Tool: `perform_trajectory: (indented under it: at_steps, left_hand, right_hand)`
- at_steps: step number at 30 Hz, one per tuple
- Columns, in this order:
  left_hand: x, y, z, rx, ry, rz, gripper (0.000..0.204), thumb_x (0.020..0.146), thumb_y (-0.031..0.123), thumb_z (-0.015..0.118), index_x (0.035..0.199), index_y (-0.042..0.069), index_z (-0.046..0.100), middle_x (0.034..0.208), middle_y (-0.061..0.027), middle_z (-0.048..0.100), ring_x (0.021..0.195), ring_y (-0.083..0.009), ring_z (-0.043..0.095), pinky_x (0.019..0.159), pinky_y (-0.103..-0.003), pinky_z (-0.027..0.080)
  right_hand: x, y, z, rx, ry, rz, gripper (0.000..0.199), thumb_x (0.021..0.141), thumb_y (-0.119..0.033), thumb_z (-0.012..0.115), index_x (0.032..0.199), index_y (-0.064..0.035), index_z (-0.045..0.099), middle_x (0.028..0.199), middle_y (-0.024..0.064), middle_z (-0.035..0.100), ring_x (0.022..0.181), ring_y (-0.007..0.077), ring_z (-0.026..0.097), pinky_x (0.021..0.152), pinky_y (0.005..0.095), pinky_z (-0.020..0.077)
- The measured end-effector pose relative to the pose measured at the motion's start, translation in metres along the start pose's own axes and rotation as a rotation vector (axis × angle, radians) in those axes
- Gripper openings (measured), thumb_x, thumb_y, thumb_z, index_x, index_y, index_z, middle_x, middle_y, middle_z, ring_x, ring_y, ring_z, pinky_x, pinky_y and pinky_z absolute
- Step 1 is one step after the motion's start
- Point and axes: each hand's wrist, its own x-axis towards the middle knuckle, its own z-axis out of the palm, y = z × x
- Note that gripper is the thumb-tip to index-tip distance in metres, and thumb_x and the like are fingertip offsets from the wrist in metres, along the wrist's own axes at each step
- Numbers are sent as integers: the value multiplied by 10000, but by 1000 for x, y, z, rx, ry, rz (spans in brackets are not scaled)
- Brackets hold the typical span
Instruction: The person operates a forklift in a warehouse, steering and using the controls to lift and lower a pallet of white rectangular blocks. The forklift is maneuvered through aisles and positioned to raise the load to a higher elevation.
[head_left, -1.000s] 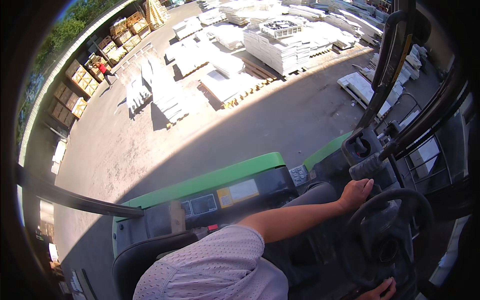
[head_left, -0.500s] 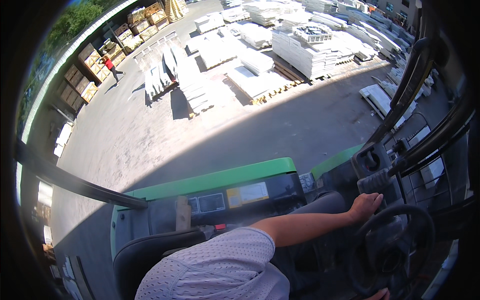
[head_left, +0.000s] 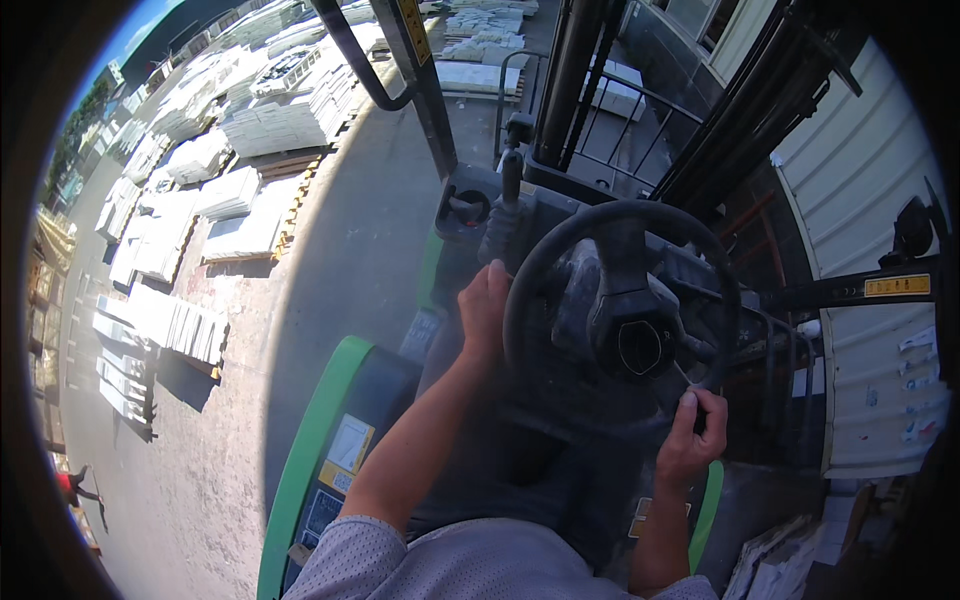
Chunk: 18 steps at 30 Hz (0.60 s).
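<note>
At lower right of the frame, the right hand [head_left: 690, 440] is closed with its fingers [head_left: 684, 412] around the rim of the black steering wheel [head_left: 620, 310] at centre. The left hand [head_left: 484, 305] is laid against the wheel's left rim, fingers curled. Beyond, stacked white slabs [head_left: 270, 125] are seen at upper left.

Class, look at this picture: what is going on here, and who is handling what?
A person sits in the seat of a green forklift, both hands on the black steering wheel. The left hand grips the wheel's left rim, and the right hand holds its lower right rim. The mast rises just ahead. To the left lies a paved yard with stacks of pale slabs on pallets, with a corrugated wall to the right.
</note>
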Motion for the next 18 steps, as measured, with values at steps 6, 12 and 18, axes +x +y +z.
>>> perform_trajectory:
  at_steps: [6, 12, 18]
  left_hand:
    - [-9, -4, -58, 70, -12, 20, 472, 1070, 346, 458, 888, -48, 643, 824, -283, 652, 739, -409, 602, 730, -506, 472]
    - [-9, -19, -110, 136, -58, 116, 476, 1078, 366, 444, 923, -39, 641, 851, -264, 654, 737, -344, 538, 747, -482, 471]
    - [-47, -13, -154, 167, -61, 214, 463, 1086, 354, 432, 948, -24, 660, 848, -243, 668, 749, -333, 563, 756, -465, 480]
  right_hand:
    - [-38, -57, 11, 1, 7, -73, 62, 944, -6, 701, 1001, -14, 677, 938, 116, 689, 808, 215, 672, 712, 326, 527]
    - [-76, -89, 21, 31, 1, -64, 75, 927, -22, 714, 994, -19, 680, 930, 122, 691, 820, 251, 683, 725, 347, 537]
    - [-111, -105, 16, 83, -25, 4, 49, 936, -19, 696, 982, -7, 683, 924, 107, 688, 814, 225, 668, 743, 327, 519]
